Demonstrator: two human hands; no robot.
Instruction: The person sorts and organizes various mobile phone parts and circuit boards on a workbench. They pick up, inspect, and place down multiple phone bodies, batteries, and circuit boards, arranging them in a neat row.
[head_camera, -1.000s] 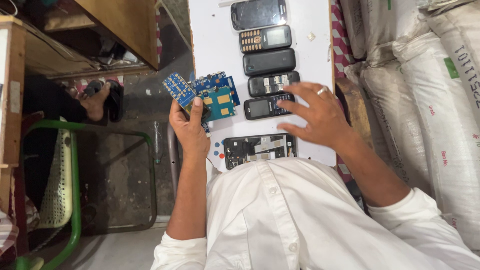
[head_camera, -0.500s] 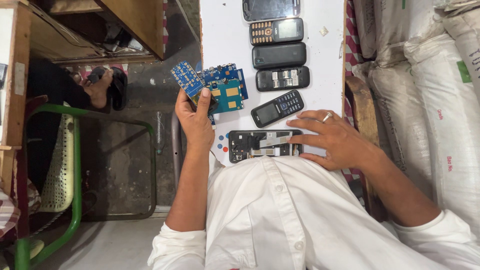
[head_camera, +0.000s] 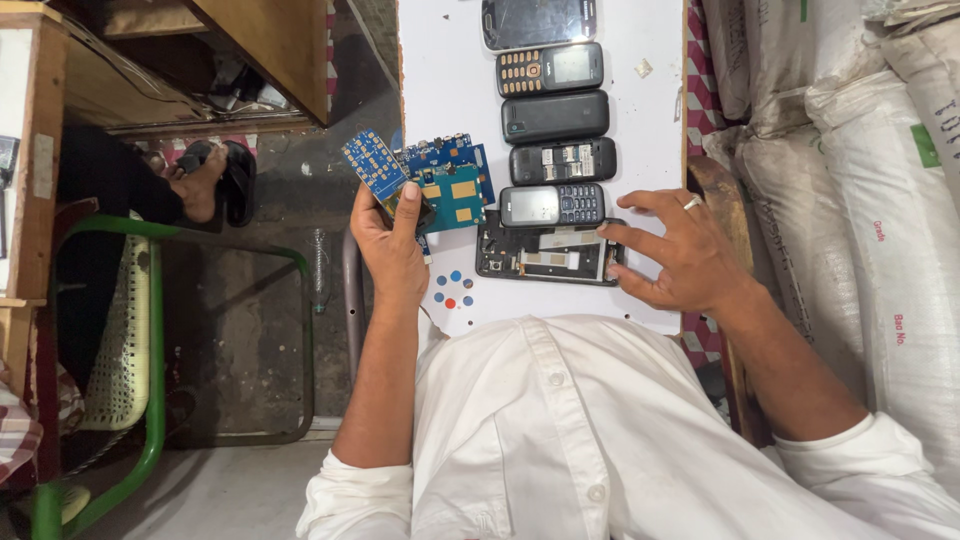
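Circuit boards (head_camera: 420, 180) above white table (head_camera: 450, 90)

Opened phone (head_camera: 548, 252) lies nearest on the table (head_camera: 445, 70), phones (head_camera: 555, 115) lined behind.

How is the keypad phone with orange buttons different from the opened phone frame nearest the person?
The orange-button phone is whole, with keypad and screen showing; the opened frame is stripped, its inner parts bare. The orange-button phone lies untouched near the far end of the row; the opened frame lies nearest the person, with the right hand touching its end. The frame looks longer. Both lie flat and sideways on the white board.
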